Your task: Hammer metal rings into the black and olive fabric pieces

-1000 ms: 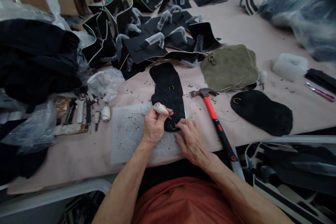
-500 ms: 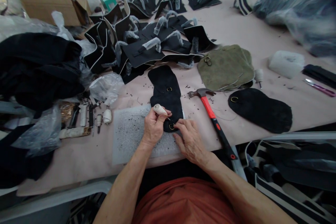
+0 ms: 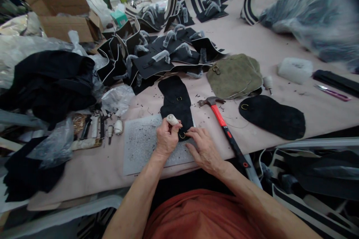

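My left hand is closed round a white-wrapped tool, whose lower end is over the near end of a black piece. Two brass-coloured rings sit on that piece; the nearer ring lies between my hands. My right hand rests with fingers apart, its fingertips touching the black piece beside this ring. Beneath the near end lies a pale, speckled board. What the tool's tip touches is too small to tell.
A red and black hammer lies right of my hands, near a second black piece and olive pieces. Small tools lie left. Black panels with wrapped handles are piled behind, beside a cardboard box.
The view has shifted, showing more of the table's far side. My left hand holds the wrapped tool more upright over the black piece; my right hand stays about where it was.
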`<state>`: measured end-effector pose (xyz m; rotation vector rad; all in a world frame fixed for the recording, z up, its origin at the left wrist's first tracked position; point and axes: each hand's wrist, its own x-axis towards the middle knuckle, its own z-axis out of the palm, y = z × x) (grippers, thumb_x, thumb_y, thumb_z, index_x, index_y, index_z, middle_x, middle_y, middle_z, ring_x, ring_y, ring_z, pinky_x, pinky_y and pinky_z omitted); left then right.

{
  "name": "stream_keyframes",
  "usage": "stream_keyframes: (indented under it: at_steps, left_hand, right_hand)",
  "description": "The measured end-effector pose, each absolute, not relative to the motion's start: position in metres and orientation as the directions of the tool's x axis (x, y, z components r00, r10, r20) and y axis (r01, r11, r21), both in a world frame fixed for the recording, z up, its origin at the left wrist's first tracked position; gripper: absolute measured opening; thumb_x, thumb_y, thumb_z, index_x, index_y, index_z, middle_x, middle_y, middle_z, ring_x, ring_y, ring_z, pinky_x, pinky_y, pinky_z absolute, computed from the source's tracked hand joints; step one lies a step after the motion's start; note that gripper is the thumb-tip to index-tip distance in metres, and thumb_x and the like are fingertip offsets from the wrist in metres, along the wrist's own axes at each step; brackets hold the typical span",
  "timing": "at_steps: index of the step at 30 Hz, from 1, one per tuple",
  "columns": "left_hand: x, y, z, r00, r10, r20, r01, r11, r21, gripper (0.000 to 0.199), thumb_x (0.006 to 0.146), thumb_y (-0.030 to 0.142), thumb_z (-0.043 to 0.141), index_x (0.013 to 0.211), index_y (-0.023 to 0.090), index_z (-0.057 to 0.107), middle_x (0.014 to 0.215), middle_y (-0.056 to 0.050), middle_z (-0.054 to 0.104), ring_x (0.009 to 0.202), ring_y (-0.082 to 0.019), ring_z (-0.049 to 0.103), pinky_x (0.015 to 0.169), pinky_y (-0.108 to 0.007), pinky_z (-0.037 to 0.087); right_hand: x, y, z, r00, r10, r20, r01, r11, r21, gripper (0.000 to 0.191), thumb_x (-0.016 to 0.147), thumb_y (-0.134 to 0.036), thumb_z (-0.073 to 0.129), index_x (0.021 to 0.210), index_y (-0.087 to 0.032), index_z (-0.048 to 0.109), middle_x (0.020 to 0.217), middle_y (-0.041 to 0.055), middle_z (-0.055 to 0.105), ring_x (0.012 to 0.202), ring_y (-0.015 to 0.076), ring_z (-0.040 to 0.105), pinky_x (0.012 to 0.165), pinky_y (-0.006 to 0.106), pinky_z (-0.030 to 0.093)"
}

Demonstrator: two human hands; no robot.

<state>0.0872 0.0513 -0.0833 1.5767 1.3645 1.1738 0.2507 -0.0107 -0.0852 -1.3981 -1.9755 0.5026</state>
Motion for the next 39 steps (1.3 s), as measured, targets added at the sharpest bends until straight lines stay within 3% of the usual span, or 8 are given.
stream_keyframes:
  at_steps: [5,10,15,19,24,27,33,39]
  left_hand:
    - [0.085,0.051,-0.076,0.112,0.968,0.223,0.385,-0.249,0.889,0.008,0.091,0.026,0.061,0.095,0.019,0.062,0.092,-0.005,0.076,0.081,-0.018,0.072,0.076,-0.028,0.056]
    - [0.083,0.056,-0.075,0.208,0.95,0.232,0.355,-0.295,0.887,0.005,0.091,0.02,0.059,0.095,0.019,0.062,0.091,-0.005,0.075,0.082,-0.018,0.071,0.078,-0.028,0.055]
    - [0.082,0.061,-0.078,0.252,0.939,0.235,0.324,-0.311,0.894,0.003,0.092,0.022,0.06,0.092,0.019,0.061,0.088,-0.004,0.073,0.079,-0.017,0.07,0.076,-0.029,0.055]
    - [0.082,0.061,-0.08,0.29,0.929,0.228,0.328,-0.321,0.889,0.002,0.091,0.021,0.06,0.092,0.021,0.058,0.087,-0.004,0.073,0.081,-0.018,0.072,0.075,-0.028,0.056]
    - [0.082,0.058,-0.081,0.309,0.919,0.244,0.349,-0.349,0.87,0.005,0.091,0.02,0.059,0.096,0.021,0.058,0.089,-0.004,0.074,0.082,-0.018,0.073,0.074,-0.027,0.056]
    - [0.081,0.058,-0.082,0.323,0.909,0.262,0.376,-0.378,0.846,0.008,0.091,0.018,0.059,0.098,0.02,0.058,0.09,-0.005,0.074,0.082,-0.019,0.073,0.073,-0.027,0.056]
    - [0.079,0.059,-0.086,0.308,0.907,0.289,0.403,-0.399,0.824,0.003,0.09,0.02,0.06,0.092,0.02,0.058,0.085,-0.004,0.074,0.078,-0.019,0.072,0.07,-0.027,0.054]
    - [0.079,0.057,-0.082,0.297,0.913,0.28,0.396,-0.384,0.834,0.006,0.091,0.022,0.059,0.096,0.02,0.058,0.088,-0.006,0.074,0.082,-0.02,0.072,0.075,-0.03,0.055]
  right_hand:
    - [0.302,0.0,-0.08,0.074,0.974,0.213,0.91,0.021,-0.415,0.03,0.089,-0.026,0.058,0.116,-0.012,0.058,0.12,0.0194,0.059,0.107,0.0313,0.054,0.094,0.045,0.045]
    - [0.342,0.017,-0.071,0.231,0.95,-0.209,0.902,-0.29,-0.321,0.022,0.085,-0.028,0.06,0.103,-0.014,0.058,0.099,0.0145,0.061,0.088,0.0259,0.057,0.077,0.037,0.045]
    - [0.341,0.033,-0.053,0.157,0.793,-0.589,0.379,-0.599,-0.705,0.009,0.08,-0.016,0.058,0.084,-0.02,0.05,0.072,0.001,0.052,0.061,0.0133,0.048,0.056,0.025,0.042]
    - [0.326,0.031,-0.028,-0.001,0.675,-0.738,-0.05,-0.737,-0.674,0.011,0.09,-0.02,0.045,0.079,-0.021,0.045,0.057,-0.0081,0.037,0.042,0.0066,0.031,0.041,0.018,0.029]
    - [0.319,0.012,0.026,0.161,0.944,-0.288,0.245,-0.321,-0.915,0.031,0.097,-0.048,0.042,0.082,-0.022,0.048,0.056,-0.0063,0.043,0.04,0.0083,0.036,0.04,0.021,0.027]
    - [0.32,0.001,0.051,0.047,0.989,0.139,0.687,0.069,-0.723,0.036,0.097,-0.052,0.041,0.082,-0.021,0.051,0.06,-0.0006,0.053,0.048,0.0119,0.044,0.047,0.025,0.027]
    - [0.315,-0.002,0.064,-0.247,0.964,-0.097,0.95,0.221,-0.22,0.03,0.101,-0.038,0.038,0.088,-0.019,0.057,0.063,0.0042,0.061,0.047,0.0143,0.047,0.049,0.029,0.02]
    - [0.312,0.0,0.106,0.017,0.872,0.489,0.778,0.296,-0.555,0.034,0.102,-0.05,0.036,0.083,-0.024,0.047,0.058,-0.0026,0.048,0.048,0.0125,0.039,0.051,0.027,0.025]
